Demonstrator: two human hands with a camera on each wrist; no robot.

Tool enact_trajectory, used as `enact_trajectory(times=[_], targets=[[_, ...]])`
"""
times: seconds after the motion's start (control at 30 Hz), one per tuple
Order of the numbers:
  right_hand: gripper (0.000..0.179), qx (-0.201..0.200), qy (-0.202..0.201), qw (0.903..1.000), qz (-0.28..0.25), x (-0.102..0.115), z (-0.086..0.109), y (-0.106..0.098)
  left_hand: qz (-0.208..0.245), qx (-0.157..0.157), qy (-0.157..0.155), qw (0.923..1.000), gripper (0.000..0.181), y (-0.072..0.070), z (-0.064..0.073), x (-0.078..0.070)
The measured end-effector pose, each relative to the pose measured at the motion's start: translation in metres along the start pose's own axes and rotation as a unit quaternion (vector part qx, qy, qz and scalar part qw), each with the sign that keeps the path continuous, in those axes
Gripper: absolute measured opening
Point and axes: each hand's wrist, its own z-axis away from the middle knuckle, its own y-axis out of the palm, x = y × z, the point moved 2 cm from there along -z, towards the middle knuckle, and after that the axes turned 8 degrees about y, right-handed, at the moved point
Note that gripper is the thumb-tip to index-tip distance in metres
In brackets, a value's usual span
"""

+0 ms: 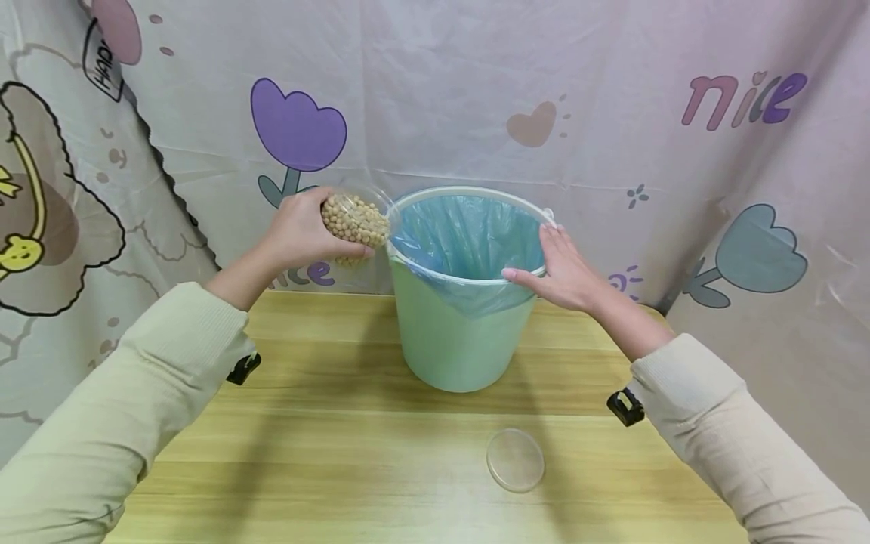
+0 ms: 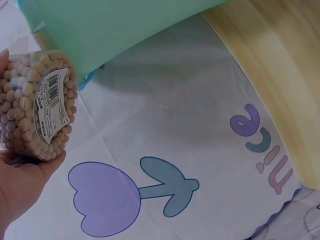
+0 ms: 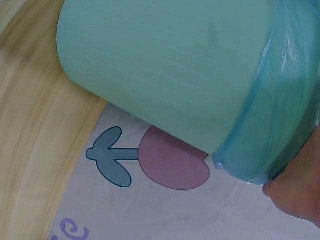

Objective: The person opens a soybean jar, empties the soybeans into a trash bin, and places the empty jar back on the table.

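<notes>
Seen from the head, the left hand (image 1: 299,230) is curled round a clear jar (image 1: 355,215) of pale beans, tilted with its mouth by the left rim of a green bucket (image 1: 462,340). The right hand (image 1: 564,264) spreads wide, resting on the opposite rim. If the jar tips short of the opening, I'd expect beans to scatter; a heavy push on the rim might rock the bucket. A clear lid (image 1: 515,461) lies on the wooden tabletop (image 1: 340,468); printed cloth (image 1: 435,91) hangs behind.

From the left wrist, a barcode label (image 2: 53,106) shows on the jar, close to the bucket.

From the right wrist, a blue bag (image 3: 280,95) overhangs the rim; loosely seated, it could slip inward. A pink flower (image 3: 172,160) decorates the cloth there.
</notes>
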Motion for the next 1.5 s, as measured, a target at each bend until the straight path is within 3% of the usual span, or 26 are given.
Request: enact_trajectory(times=[0.77, 0.97, 1.5], targets=[[0.104, 0.000, 0.012, 0.9998, -0.018, 0.001, 0.002, 0.003, -0.057, 0.068, 0.022, 0.9958, 0.079, -0.004, -0.029, -0.014], [0.105, -0.007, 0.009, 0.9997, -0.021, -0.001, 0.000, 0.004, -0.091, 0.080, 0.038, 0.9919, 0.068, -0.003, -0.033, -0.017], [0.103, -0.005, 0.008, 0.9994, -0.032, -0.001, 0.001, 0.004, -0.136, 0.109, 0.043, 0.9837, 0.069, -0.002, -0.038, -0.022]])
